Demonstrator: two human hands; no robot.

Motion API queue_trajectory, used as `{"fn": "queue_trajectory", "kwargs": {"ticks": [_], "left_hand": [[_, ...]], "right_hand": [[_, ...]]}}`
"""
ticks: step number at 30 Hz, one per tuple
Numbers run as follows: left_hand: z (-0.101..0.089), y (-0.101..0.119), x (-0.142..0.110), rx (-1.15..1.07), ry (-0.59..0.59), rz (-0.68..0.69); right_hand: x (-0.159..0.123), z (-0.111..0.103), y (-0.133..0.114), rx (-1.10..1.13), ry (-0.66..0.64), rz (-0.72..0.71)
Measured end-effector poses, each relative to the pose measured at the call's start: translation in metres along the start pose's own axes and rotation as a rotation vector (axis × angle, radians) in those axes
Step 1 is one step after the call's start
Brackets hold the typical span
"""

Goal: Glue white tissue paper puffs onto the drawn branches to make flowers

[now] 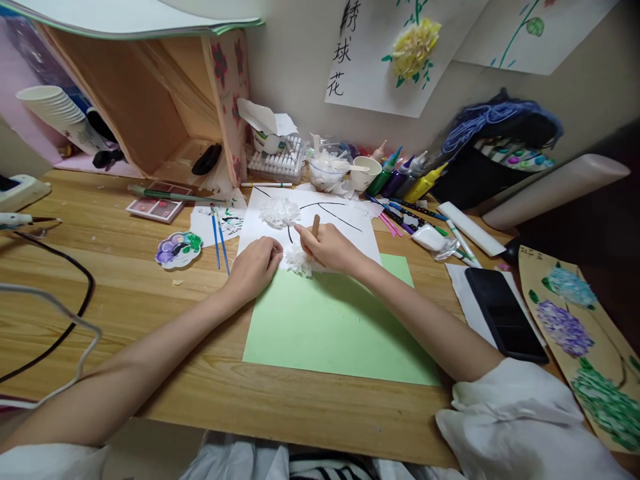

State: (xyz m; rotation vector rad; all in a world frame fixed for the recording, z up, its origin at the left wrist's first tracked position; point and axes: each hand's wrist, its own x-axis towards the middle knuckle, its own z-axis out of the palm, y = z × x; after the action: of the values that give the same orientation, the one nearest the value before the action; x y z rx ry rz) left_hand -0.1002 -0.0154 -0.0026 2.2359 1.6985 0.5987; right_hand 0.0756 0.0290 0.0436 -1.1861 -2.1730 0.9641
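Note:
A sheet of white paper (340,233) with black drawn lines overlaps a green sheet (340,327). On it sit two ruffled white paper flowers, an upper flower (279,212) and a lower flower (296,260). My right hand (327,247) is closed around a brown wooden stick (315,225), held upright over the lower flower; the stick's lower end is hidden by my fingers. At the paper's left edge, beside the same flower, rests my left hand (256,265) with its fingers curled in. Whatever its fingertips pinch is hidden.
Left of the paper lie a paint palette (179,250), brushes (220,237) and a cable (75,320). Behind are a bowl of white scraps (327,172), a paper cup (365,175) and paint bottles (400,170). A phone (503,313) and a flower painting (570,327) lie right.

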Motion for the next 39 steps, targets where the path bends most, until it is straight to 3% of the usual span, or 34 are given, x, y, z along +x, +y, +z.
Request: {"fn": "queue_trajectory", "kwargs": {"ticks": [4, 9, 19, 27, 32, 39], "left_hand": [[0.0, 0.0, 0.0, 0.001, 0.006, 0.003], [0.0, 0.0, -0.001, 0.006, 0.004, 0.009], [0.0, 0.0, -0.001, 0.002, 0.004, 0.008], [0.002, -0.001, -0.001, 0.009, 0.016, 0.02], [0.002, -0.001, -0.001, 0.01, 0.017, 0.027], [0.0, 0.0, 0.0, 0.019, 0.007, 0.022]], "right_hand": [[-0.032, -0.004, 0.007, 0.179, 0.174, -0.077], [-0.068, 0.007, 0.032, 0.135, 0.227, -0.241], [-0.061, 0.017, 0.041, 0.067, 0.261, -0.345], [-0.054, 0.018, 0.037, 0.086, 0.211, -0.265], [-0.038, 0.016, 0.02, 0.126, 0.185, -0.068], [-0.003, 0.015, -0.005, 0.011, 0.142, 0.215]]}}
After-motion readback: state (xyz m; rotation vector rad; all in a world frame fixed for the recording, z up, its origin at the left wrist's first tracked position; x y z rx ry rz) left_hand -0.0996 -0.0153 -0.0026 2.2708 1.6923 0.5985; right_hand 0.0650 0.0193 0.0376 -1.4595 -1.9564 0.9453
